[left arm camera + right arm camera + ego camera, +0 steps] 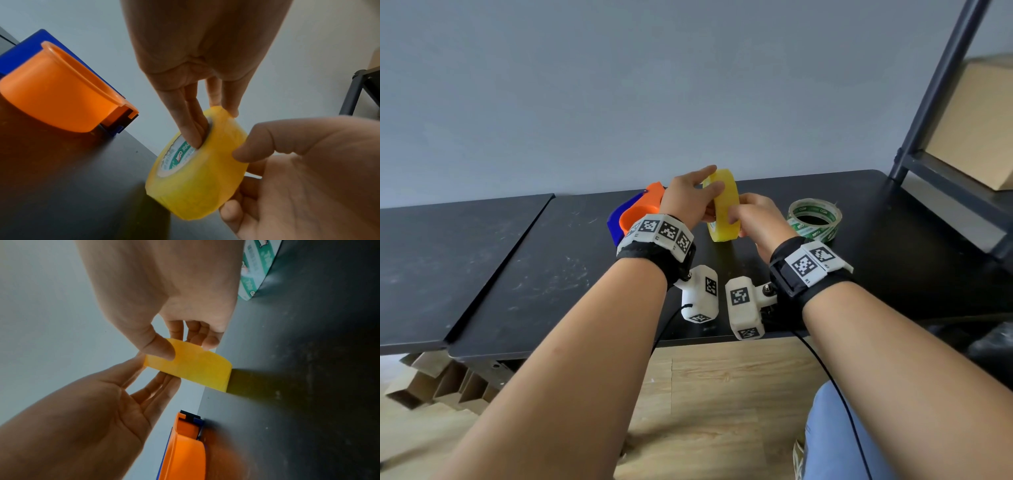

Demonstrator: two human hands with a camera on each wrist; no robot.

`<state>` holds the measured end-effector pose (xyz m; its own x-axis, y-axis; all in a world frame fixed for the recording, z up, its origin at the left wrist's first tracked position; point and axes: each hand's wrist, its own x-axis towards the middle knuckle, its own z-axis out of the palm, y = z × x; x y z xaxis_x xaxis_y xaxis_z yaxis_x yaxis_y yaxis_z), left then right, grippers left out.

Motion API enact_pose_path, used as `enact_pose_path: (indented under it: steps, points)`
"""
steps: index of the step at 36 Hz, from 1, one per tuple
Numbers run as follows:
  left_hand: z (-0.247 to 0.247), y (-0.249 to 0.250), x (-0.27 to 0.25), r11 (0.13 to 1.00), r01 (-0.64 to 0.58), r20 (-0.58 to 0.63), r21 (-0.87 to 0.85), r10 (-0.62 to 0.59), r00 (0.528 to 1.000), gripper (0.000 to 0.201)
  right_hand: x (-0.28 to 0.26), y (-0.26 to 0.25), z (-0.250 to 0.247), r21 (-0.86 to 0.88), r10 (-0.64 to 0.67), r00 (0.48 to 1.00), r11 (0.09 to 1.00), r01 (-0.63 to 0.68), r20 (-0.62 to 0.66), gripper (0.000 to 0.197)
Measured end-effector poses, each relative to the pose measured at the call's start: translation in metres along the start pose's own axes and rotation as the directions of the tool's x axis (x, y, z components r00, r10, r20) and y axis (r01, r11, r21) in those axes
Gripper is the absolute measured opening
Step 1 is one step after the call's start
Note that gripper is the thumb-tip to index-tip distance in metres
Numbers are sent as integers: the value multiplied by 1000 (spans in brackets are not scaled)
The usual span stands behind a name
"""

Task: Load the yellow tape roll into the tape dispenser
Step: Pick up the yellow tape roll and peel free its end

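The yellow tape roll (724, 205) stands on its edge on the black table (551, 274), held between both hands. My left hand (700, 193) pinches its upper part. In the left wrist view its fingers (191, 129) reach into the core and another finger lies over the outer rim. My right hand (748, 217) grips the roll's near right side, thumb (158, 347) on the outer band and fingers curled behind. The orange and blue tape dispenser (640, 209) lies on the table just left of the roll (197, 178), untouched and partly hidden behind my left wrist.
A green-and-white tape roll (814, 217) lies flat to the right of my right hand. A dark metal shelf frame (928, 120) with a cardboard box (976, 126) stands at the far right. A seam (500, 274) splits the tabletop on the left.
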<state>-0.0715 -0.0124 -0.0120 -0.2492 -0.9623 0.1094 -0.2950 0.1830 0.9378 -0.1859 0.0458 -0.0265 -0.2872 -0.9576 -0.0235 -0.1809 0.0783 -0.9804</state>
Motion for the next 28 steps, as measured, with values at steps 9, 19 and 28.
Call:
enact_pose_path:
  steps: [9, 19, 28]
  points:
    - [-1, 1, 2, 1000, 20, -25, -20, -21, 999, 46, -7, 3, -2, 22, 55, 998, 998, -55, 32, 27]
    - [-1, 4, -3, 1000, 9, 48, -19, -8, 999, 46, 0, -4, -1, 94, 87, 996, 992, -84, -34, 12]
    - [-1, 3, -4, 999, 12, 53, -35, -10, 999, 46, 1, -6, 1, 102, 96, 994, 991, -91, -51, 15]
